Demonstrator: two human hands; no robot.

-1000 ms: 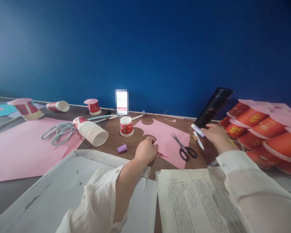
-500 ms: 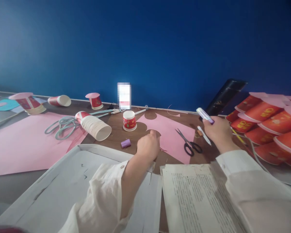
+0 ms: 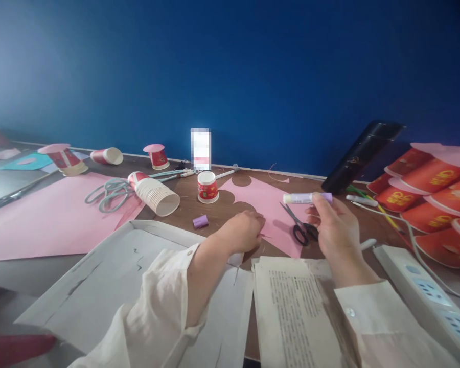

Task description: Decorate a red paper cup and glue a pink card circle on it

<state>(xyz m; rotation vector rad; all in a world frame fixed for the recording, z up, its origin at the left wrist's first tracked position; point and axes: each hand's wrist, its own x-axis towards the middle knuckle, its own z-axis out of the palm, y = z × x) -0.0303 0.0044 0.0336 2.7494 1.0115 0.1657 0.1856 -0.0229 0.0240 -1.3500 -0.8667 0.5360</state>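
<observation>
My right hand (image 3: 337,232) grips an uncapped glue stick (image 3: 301,198) with a purple and white barrel, held level above the scissors (image 3: 299,225). The pale tip of the stick points left. My left hand (image 3: 245,232) is closed, low over the table at the left edge of the cut pink paper (image 3: 274,209); its fingertips face down, and what is under them is hidden. The purple cap (image 3: 200,221) lies to the left of that hand. Behind the cap a red paper cup (image 3: 207,187) stands upright. The black-handled scissors rest on the pink paper.
A nested stack of paper cups (image 3: 157,197) lies beside a coiled cord (image 3: 109,197). Close by are a white box lid (image 3: 111,276), printed sheets (image 3: 291,306) and a power strip (image 3: 425,291). Red cups with pink discs (image 3: 433,176) are piled right, near a black cylinder (image 3: 362,156).
My right hand has moved left and nearer with the glue stick, turning it level. My left hand has shifted slightly right. The view has swung a little, showing the power strip.
</observation>
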